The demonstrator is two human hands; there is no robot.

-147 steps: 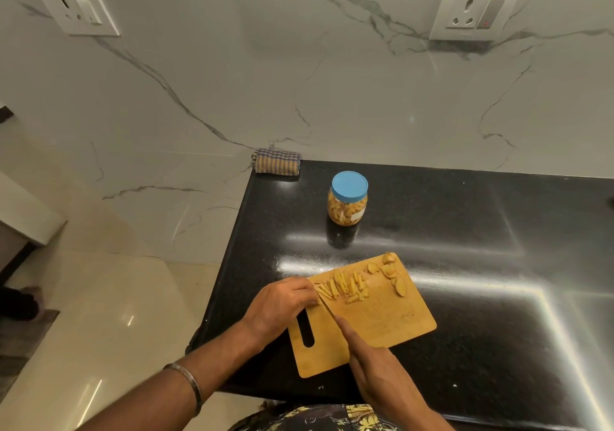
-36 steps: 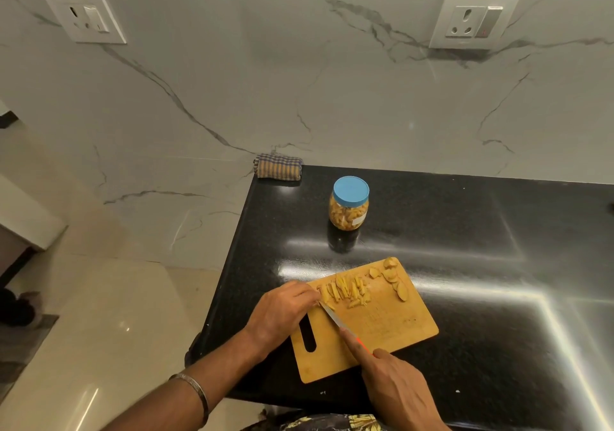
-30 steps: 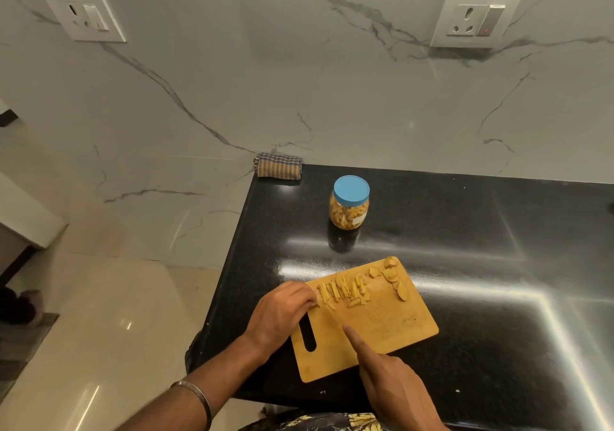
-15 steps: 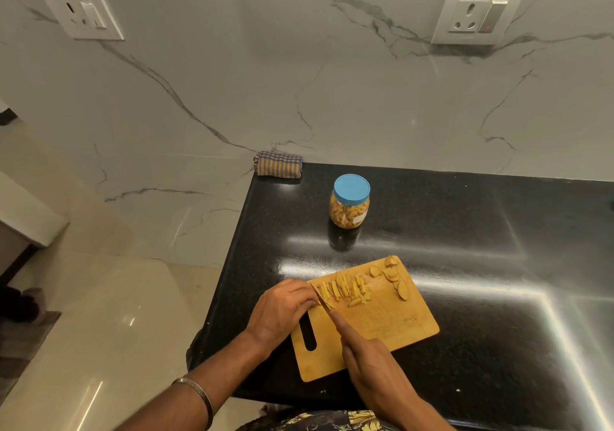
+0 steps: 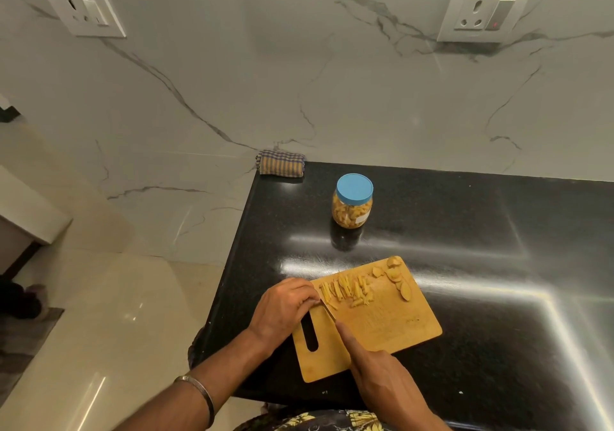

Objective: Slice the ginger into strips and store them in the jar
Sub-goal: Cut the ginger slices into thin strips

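Ginger (image 5: pixel 345 290) is being sliced: left hand (image 5: pixel 282 307) pinching a piece, right hand (image 5: pixel 382 374) gripping the knife (image 5: pixel 327 311); next, probably, opening the lidded jar (image 5: pixel 353 201).

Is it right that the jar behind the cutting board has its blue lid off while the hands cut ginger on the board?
Not quite. The head view shows the jar with its blue lid on. The rest holds: it stands behind the cutting board, where the hands cut ginger.
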